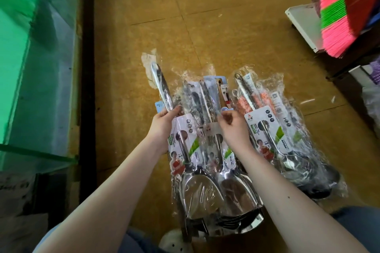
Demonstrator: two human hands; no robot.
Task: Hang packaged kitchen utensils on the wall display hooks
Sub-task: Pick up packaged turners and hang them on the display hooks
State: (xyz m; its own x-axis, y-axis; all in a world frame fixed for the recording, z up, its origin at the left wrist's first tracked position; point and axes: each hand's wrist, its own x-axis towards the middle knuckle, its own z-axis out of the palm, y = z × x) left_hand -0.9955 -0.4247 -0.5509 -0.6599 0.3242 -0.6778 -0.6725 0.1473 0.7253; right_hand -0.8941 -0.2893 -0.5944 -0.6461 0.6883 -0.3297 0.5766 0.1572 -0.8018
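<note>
The left hand (164,124) grasps the handle of a packaged steel spatula (186,162), lifted over the tiled floor (205,16). The right hand (233,127) pinches the wrapping of a second packaged spatula (226,170) just beside it. A bundle of packaged ladles (287,139) lies on the floor to the right.

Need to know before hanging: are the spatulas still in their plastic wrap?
Wrapped: clear crinkled film covers the spatulas, label cards inside.
</note>
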